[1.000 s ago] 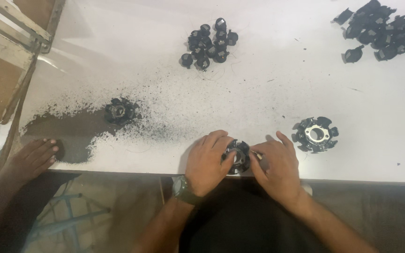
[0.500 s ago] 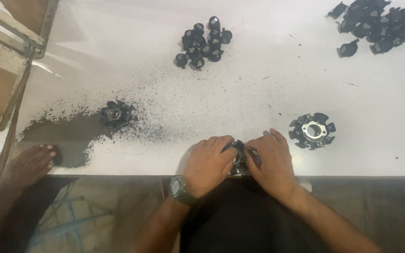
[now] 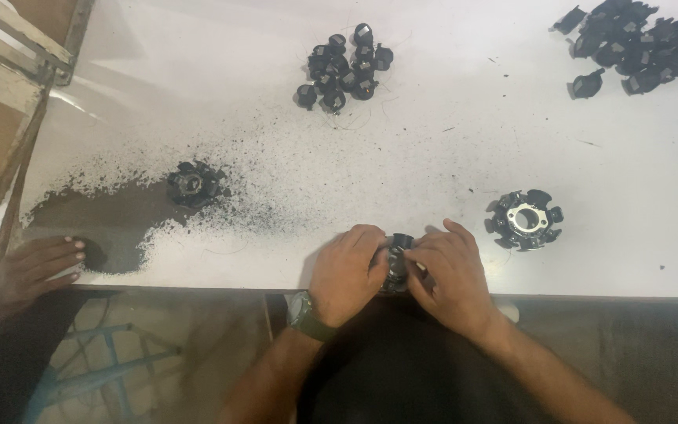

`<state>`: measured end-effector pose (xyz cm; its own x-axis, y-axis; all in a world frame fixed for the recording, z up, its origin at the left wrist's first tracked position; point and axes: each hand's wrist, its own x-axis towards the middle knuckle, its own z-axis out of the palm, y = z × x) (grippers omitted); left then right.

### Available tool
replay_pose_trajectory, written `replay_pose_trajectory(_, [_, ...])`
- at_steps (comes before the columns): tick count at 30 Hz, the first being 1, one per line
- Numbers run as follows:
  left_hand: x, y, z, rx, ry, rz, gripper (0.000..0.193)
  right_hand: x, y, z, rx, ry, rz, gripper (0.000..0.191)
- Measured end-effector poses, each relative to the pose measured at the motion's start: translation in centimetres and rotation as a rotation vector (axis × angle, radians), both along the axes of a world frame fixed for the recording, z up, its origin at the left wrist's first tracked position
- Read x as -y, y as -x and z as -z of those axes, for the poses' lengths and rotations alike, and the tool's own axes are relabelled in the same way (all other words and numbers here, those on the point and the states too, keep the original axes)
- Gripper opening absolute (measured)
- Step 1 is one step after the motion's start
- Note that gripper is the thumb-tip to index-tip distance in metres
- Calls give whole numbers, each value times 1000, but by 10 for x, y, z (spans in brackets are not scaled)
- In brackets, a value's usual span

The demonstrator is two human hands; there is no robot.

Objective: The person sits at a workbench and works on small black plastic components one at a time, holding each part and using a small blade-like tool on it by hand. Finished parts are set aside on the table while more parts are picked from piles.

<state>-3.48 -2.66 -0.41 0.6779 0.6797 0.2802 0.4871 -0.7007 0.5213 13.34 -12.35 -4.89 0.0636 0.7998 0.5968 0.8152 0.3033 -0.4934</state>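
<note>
Both hands, left hand [image 3: 348, 271] and right hand [image 3: 450, 275], close their fingers around a small black toothed ring part [image 3: 396, 263] at the near edge of the white table [image 3: 433, 157]. A second black ring with a silver centre [image 3: 524, 221] lies near right. Another person's hand [image 3: 37, 263] rests far left beside dark powder [image 3: 111, 224]; open surface lies between.

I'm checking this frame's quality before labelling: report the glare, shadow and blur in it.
Head view: soft glare whitens the white table at upper left; the hands' shadows are faint; left hand and right hand are slightly soft, hiding most of the dark round part between them; the far pile of black pieces reads clearly.
</note>
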Motion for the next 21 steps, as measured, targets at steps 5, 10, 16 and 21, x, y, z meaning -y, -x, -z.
replay_pose_trajectory(5, [-1, 3, 3, 14, -28, 32, 14, 0, 1, -1, 15, 1, 12, 33])
replay_pose_trajectory(10, [-2, 9, 14, 83, -107, 72, 14, 0, 2, -1, 26, -77, -27, 33])
replay_pose_trajectory(16, [7, 6, 32, 168, -180, 48, 15, -3, 4, -2, 77, -48, -47, 34])
replay_pose_trajectory(21, [13, 3, 36, 179, -183, 2, 14, -4, 7, -4, 86, -75, -9, 33])
